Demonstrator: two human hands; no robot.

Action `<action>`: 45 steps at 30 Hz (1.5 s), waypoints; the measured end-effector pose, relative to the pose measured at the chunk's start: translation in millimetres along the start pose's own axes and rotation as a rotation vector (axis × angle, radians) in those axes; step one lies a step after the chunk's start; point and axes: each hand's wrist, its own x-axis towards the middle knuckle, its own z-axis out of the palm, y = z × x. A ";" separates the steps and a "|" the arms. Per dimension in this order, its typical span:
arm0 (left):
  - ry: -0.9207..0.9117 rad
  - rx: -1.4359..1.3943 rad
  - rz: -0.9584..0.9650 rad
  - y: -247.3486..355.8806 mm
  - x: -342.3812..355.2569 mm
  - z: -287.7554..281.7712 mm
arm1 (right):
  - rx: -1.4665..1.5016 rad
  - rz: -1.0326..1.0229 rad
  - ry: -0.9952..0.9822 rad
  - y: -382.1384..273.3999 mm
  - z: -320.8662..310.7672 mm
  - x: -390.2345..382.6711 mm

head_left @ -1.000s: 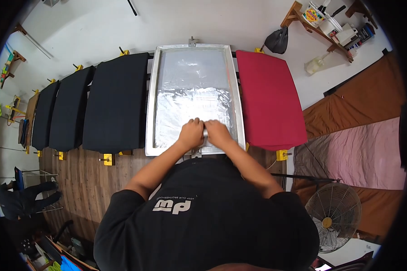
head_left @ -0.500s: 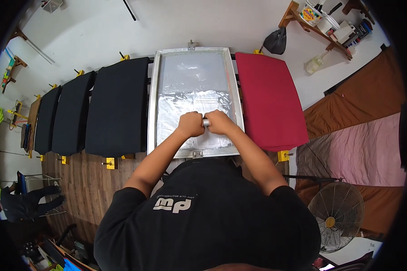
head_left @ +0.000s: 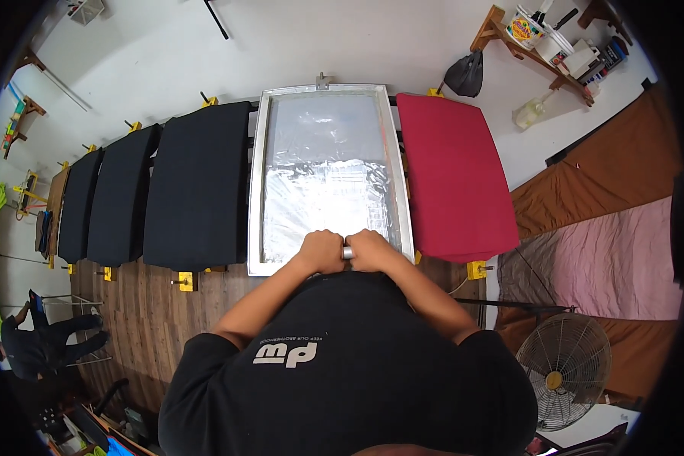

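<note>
Both my hands are wrapped round the silver handle of a squeegee (head_left: 347, 252), of which only a short piece shows between my fists. My left hand (head_left: 322, 251) grips its left side and my right hand (head_left: 370, 251) its right side, knuckles up. They are over the near end of a metal-framed printing screen (head_left: 256, 182). The mesh (head_left: 319, 190) is grey at the far end and shiny, streaked silver-white nearer me. The squeegee's blade is hidden by my hands.
Boards covered in black cloth (head_left: 197, 182) stand in a row to the left, with a red cloth-covered board (head_left: 460, 178) at right. Yellow clamps (head_left: 184, 280) jut from their ends. A standing fan (head_left: 562, 372) is at lower right; another person (head_left: 42, 342) is far left.
My hands have drawn the squeegee toward me, from the lower middle of the screen to its near end. Bright, shiny mesh now shows where they were.
</note>
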 end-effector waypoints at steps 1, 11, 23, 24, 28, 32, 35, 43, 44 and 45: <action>-0.060 0.016 -0.013 -2.0 1.8 -4.6 | 0.024 -0.042 -0.031 2.8 -3.4 2.7; 0.473 0.006 0.091 -16.7 27.7 24.7 | -0.030 0.003 0.354 10.9 14.7 20.8; 0.009 -0.012 -0.125 -7.3 32.6 -15.8 | 0.011 -0.062 -0.005 25.7 -23.9 25.5; 0.051 -0.018 -0.135 -11.6 40.9 -19.2 | 0.046 -0.055 0.082 29.0 -28.2 32.0; 0.189 0.021 -0.108 -26.3 69.9 -19.0 | -0.022 0.000 0.207 31.3 -30.7 59.5; 0.125 0.080 -0.051 -32.5 68.6 -10.5 | -0.059 -0.039 0.133 31.1 -26.9 55.8; 0.102 0.079 0.008 -23.6 45.8 0.9 | -0.065 -0.068 0.058 20.9 -16.3 36.4; -0.049 0.002 -0.023 -2.8 7.0 2.0 | 0.035 -0.059 -0.013 1.5 -6.9 -1.1; -0.111 -0.003 -0.036 -4.5 10.1 -1.8 | 0.017 -0.063 -0.067 5.6 -12.8 3.2; -0.136 -0.026 -0.058 -5.9 14.6 -5.4 | 0.021 -0.081 -0.084 9.1 -18.3 7.7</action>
